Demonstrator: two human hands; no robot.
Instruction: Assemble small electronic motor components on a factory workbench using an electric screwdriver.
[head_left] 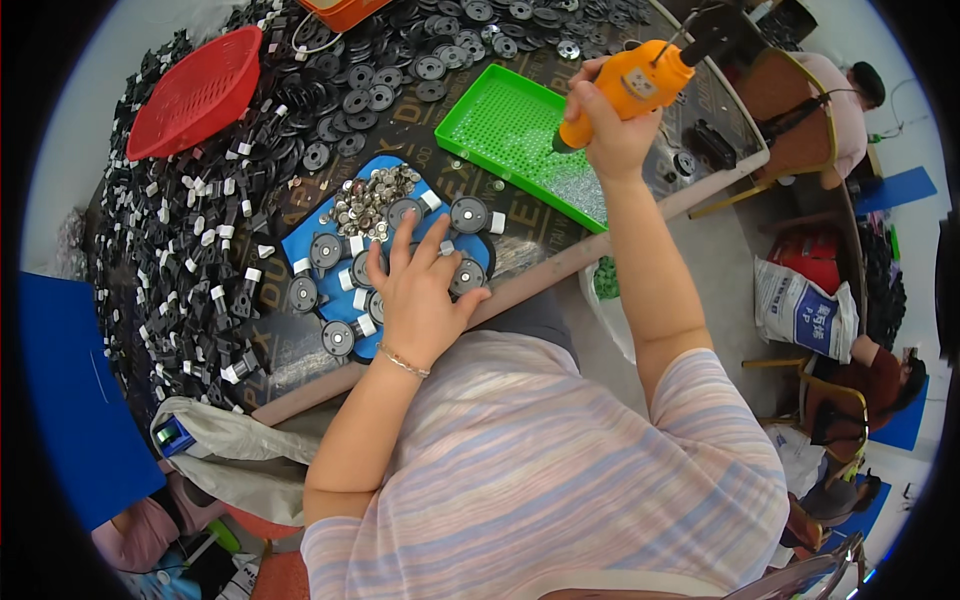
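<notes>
My right hand (618, 140) grips an orange electric screwdriver (642, 82) by its body, with its dark lower end over a green perforated tray (490, 172) that holds small silvery screws (588, 190). Fingers spread, my left hand (425, 300) rests on several grey-black wheel-like parts with white tabs, among them one wheel part (468, 214) just past its fingertips. These parts lie on a blue board (308, 240). A pile of small round metal pieces (372, 205) sits on the board beyond my left fingers. What lies under the palm is hidden.
Heaps of black parts with white tabs (190, 250) cover the table's left side. Loose black discs (380, 97) spread along the far side near a red basket (195, 95). The table's wooden edge (535, 275) runs before me. Other people sit at the right.
</notes>
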